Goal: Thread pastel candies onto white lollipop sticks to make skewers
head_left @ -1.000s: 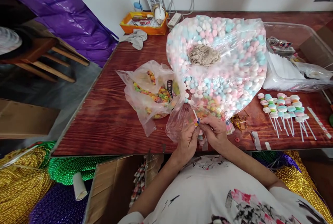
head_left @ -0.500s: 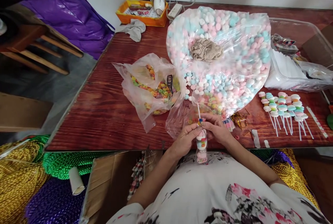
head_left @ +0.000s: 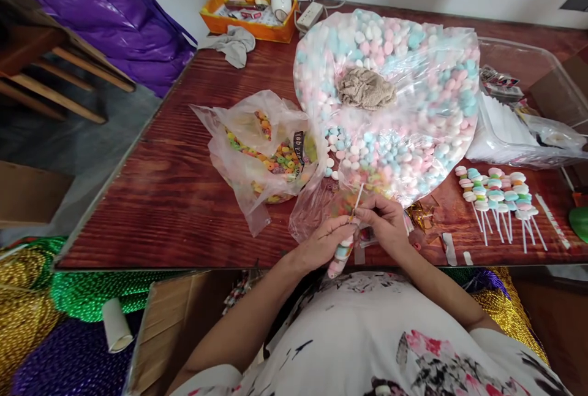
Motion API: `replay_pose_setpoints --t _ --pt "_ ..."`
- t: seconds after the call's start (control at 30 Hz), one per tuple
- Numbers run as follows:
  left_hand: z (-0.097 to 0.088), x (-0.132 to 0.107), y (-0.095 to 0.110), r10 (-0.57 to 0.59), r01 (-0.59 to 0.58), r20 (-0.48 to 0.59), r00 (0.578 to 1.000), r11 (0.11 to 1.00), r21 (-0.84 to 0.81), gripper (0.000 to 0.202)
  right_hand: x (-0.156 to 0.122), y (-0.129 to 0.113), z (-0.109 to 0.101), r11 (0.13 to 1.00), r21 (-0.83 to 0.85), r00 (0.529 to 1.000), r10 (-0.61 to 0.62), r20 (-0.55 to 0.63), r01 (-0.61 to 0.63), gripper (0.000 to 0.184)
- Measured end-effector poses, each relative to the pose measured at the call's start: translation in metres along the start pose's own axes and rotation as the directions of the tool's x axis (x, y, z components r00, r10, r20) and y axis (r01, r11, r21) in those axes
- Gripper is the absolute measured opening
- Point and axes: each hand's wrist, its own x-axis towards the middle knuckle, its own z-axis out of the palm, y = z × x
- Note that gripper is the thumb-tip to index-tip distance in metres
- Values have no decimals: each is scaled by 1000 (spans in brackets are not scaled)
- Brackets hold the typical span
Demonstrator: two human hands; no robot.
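Observation:
A wrapped marshmallow pop (head_left: 342, 253) hangs at the table's front edge, its candy end tilted down to the left and its white stick (head_left: 359, 195) pointing up. My left hand (head_left: 329, 240) is closed around the upper part of the wrapper. Thumb and fingertips of my right hand (head_left: 384, 219) pinch at the wrapper's gathered neck, beside the stick. Whether a small tie lies between those fingertips is hard to see. Just right of my right hand lie gold twist ties (head_left: 419, 214).
A large bag of pastel marshmallows (head_left: 413, 95) with a crumpled cloth (head_left: 366, 87) on top fills the middle. Left of it sits a bag of cereal rings (head_left: 248, 194). Unwrapped marshmallow pops (head_left: 496, 190) lie at right, before a clear plastic bin (head_left: 528, 154). An orange tray (head_left: 271, 33) stands behind.
The pop has swung from nearly upright to a slant, its candy end moving left and its stick leaning right. My right hand has turned slightly at the neck. The view has shifted a little.

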Motion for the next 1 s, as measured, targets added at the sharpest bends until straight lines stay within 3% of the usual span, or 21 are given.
replay_pose_setpoints --t 0.07,0.13,0.2,0.23,0.3,0.37,0.43,0.5,0.53,0.57,0.6,0.67,0.7,0.77,0.83,0.9,0.97,1.0 --pt "-2 4 3 23 -22 13 1000 994 -106 33 3 -2 -14 938 -241 968 -250 25 249 4" --pt "-2 8 6 24 -8 74 997 978 -207 33 8 -5 -30 752 -408 856 -446 261 517 24" --pt "0 9 7 -2 43 151 989 962 -269 34 14 -8 -44 579 -396 692 -484 536 712 33" --pt "1 10 8 -21 75 192 981 957 -280 35 17 -9 -48 532 -353 617 -476 627 770 34" --pt "5 10 9 -64 140 270 961 952 -273 37 23 -9 -52 514 -276 534 -465 707 812 32" --pt "8 10 8 -88 173 321 943 953 -248 40 27 -10 -51 562 -241 533 -439 723 791 24" --pt "7 8 8 -68 132 321 945 974 -184 42 28 -12 -47 614 -250 558 -379 738 748 17" --pt "5 7 6 -6 -7 250 968 999 51 42 25 -15 -41 629 -316 595 -297 747 710 16" --pt "4 6 5 57 -104 188 980 962 251 41 24 -15 -38 620 -365 618 -254 744 694 17" --pt "4 5 3 145 -184 117 982 860 477 38 23 -14 -34 607 -418 642 -208 738 676 17" --pt "4 4 1 249 -217 54 967 697 683 35 22 -13 -31 595 -471 668 -155 728 651 17" --pt "6 3 -3 424 -161 -6 905 356 920 28 24 -10 -27 597 -549 702 -35 711 586 21" --pt "8 3 -4 467 -118 -10 884 244 962 27 25 -8 -26 610 -568 707 19 707 552 24" --pt "8 3 -6 485 -90 -6 875 174 981 27 26 -8 -28 620 -595 721 68 690 511 28" --pt "6 3 -5 445 -134 -14 895 298 945 28 21 -12 -32 582 -610 756 -14 654 538 22" --pt "2 4 -2 346 -171 -48 937 574 801 30 12 -18 -38 531 -593 763 -174 623 606 19" --pt "0 4 0 166 -116 -56 985 856 504 29 3 -20 -44 527 -528 727 -295 621 665 30" --pt "1 4 1 73 -58 -32 997 943 328 27 -1 -20 -47 556 -492 717 -313 622 670 33"
